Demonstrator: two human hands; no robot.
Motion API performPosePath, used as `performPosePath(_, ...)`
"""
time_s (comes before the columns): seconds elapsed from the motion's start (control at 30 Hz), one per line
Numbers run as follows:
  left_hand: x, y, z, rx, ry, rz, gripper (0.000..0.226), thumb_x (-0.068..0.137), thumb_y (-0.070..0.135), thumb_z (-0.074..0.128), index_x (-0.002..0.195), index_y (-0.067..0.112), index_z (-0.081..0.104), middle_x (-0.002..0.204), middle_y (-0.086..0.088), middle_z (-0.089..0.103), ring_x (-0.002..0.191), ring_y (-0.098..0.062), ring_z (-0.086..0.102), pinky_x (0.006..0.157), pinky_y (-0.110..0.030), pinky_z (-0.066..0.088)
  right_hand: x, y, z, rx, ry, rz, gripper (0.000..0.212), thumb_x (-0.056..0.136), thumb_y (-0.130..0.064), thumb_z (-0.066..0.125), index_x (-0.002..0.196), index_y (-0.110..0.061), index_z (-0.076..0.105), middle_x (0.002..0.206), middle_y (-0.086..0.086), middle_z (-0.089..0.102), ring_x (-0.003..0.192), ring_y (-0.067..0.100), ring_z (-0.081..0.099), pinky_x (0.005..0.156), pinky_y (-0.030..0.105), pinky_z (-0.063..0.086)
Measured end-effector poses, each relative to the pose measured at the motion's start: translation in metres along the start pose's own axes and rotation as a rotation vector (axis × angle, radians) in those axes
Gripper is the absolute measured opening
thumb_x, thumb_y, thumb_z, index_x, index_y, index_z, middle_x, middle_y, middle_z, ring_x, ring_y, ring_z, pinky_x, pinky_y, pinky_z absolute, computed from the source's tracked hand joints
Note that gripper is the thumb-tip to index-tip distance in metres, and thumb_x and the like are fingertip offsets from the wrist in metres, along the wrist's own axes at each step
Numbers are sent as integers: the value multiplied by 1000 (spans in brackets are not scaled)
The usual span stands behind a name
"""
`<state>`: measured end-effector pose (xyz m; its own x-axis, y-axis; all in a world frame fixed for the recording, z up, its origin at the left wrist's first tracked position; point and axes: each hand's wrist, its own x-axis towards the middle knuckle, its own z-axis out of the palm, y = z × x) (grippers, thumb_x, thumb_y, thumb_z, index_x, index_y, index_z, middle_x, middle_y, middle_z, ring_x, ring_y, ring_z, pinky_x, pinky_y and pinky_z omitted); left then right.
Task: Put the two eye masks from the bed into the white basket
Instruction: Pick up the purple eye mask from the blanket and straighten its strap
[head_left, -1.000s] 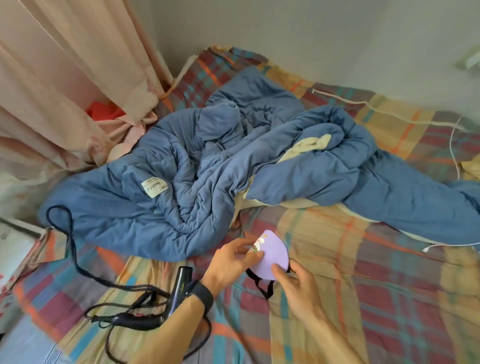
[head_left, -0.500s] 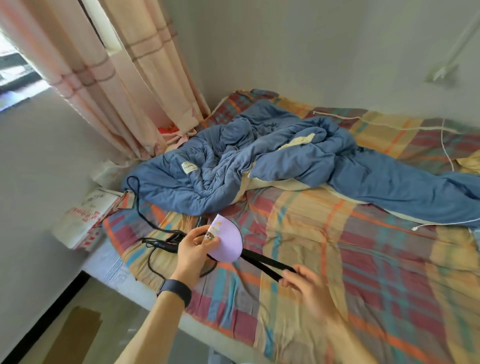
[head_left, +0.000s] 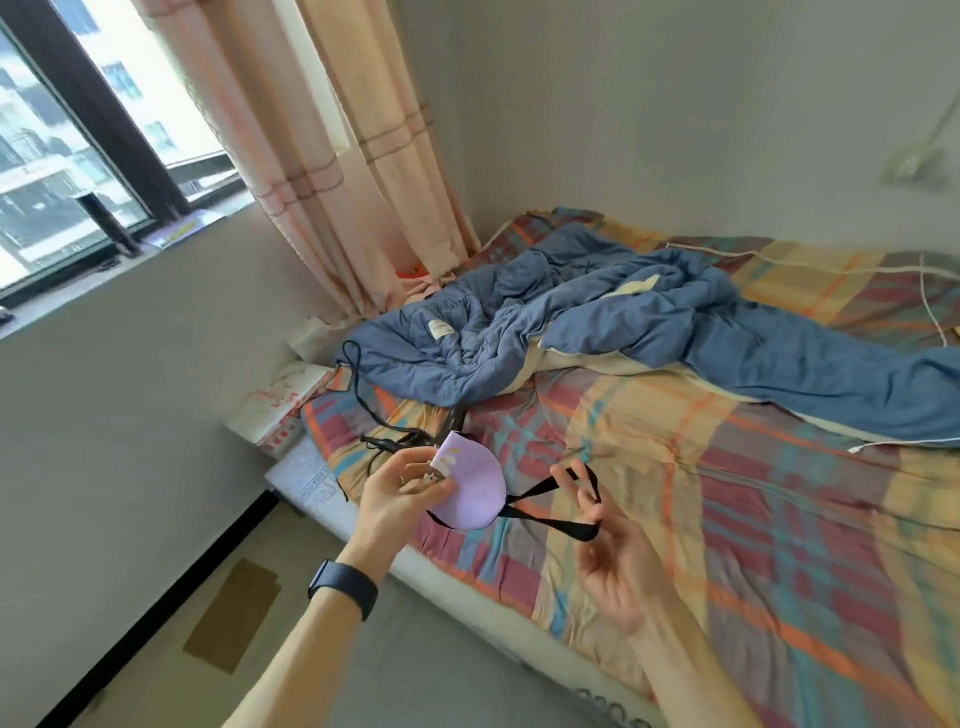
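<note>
A lilac eye mask (head_left: 475, 486) with a black elastic strap (head_left: 558, 512) is held in the air over the near edge of the bed (head_left: 727, 467). My left hand (head_left: 402, 493) pinches the mask's left end. My right hand (head_left: 608, 540) has the strap looped around its spread fingers. A second eye mask and the white basket are not in view.
A rumpled blue quilt (head_left: 597, 332) lies across the plaid sheet. A black hair dryer cord (head_left: 363, 400) trails near the bed's left corner. White boxes (head_left: 280, 400) sit beside the bed under the peach curtain (head_left: 332, 156). A cardboard piece (head_left: 234, 613) lies on the floor.
The mask has been lifted off the sheet and drawn back toward the bed's edge. My right hand moved from the mask's body to its strap. The view pulled back and turned left.
</note>
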<state>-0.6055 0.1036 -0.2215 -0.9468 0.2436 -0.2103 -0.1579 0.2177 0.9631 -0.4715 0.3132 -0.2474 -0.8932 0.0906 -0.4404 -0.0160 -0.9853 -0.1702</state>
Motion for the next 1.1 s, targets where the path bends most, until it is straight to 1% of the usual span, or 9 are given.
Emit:
performPosePath(0.13, -19, 15, -15, 153, -138, 116, 33, 72, 5, 84, 92, 29, 74, 80, 6, 75, 65, -4, 66, 59, -16, 50, 6, 28, 23, -222, 60, 47, 34, 78, -22, 73, 109, -7, 70, 102, 15, 77, 62, 14, 71, 45, 20, 57)
performPosePath(0.2, -27, 19, -21, 272, -199, 155, 34, 70, 8, 84, 91, 34, 74, 78, 8, 75, 65, -4, 64, 63, -20, 52, 12, 42, 32, -584, 86, -6, 14, 84, -24, 74, 90, -11, 77, 85, 11, 70, 64, 15, 63, 54, 24, 52)
performPosePath(0.3, -32, 22, -29, 505, -235, 171, 32, 70, 17, 83, 91, 39, 73, 82, 15, 75, 74, 4, 67, 67, -13, 51, 12, 57, 42, -1078, 40, -151, 28, 82, -43, 71, 86, -17, 79, 69, -13, 68, 62, 2, 60, 59, 17, 44)
performPosePath(0.5, -42, 35, -33, 682, -286, 305, 23, 71, 25, 82, 91, 34, 72, 77, 22, 69, 73, 16, 60, 63, -4, 43, 10, 64, 58, -1496, -113, -320, 28, 72, -51, 75, 78, -23, 73, 71, -13, 70, 68, 4, 60, 65, 25, 47)
performPosePath(0.63, -42, 44, -37, 365, -142, 185, 24, 71, 12, 83, 88, 26, 74, 87, 8, 75, 86, -10, 69, 78, -28, 56, 2, 68, 49, -1547, -269, -192, 23, 85, -52, 63, 75, -34, 74, 69, -14, 72, 63, 3, 64, 62, 23, 47)
performPosePath(0.77, -41, 51, -53, 180, -55, 45, 26, 73, 4, 82, 97, 9, 72, 97, -16, 74, 90, -28, 66, 85, -42, 54, -9, 74, 33, -1431, -275, -340, 52, 87, -60, 60, 65, -13, 59, 60, -6, 57, 57, 13, 52, 60, 25, 42)
performPosePath(0.87, -48, 47, -53, 3, -37, -73, 30, 76, 0, 78, 102, 9, 67, 96, -19, 70, 87, -27, 67, 79, -44, 56, -17, 71, 29, -1335, -144, -467, 51, 85, -57, 64, 60, -17, 46, 56, -6, 41, 55, 14, 39, 54, 22, 35)
performPosePath(1.0, -58, 31, -28, -102, 13, -124, 33, 80, -1, 72, 107, 17, 71, 107, -13, 74, 104, -31, 68, 93, -53, 55, -16, 82, 23, -1115, 103, -410, 38, 87, -28, 73, 62, -7, 54, 65, 8, 60, 68, 21, 60, 79, 51, 56)
performPosePath(1.1, -63, 18, -9, -119, 60, -142, 29, 83, 3, 70, 107, 18, 74, 109, -11, 74, 109, -30, 66, 96, -56, 52, -18, 83, 12, -956, 192, -385, 34, 84, -14, 76, 66, -3, 50, 72, 27, 61, 69, 30, 67, 80, 56, 59)
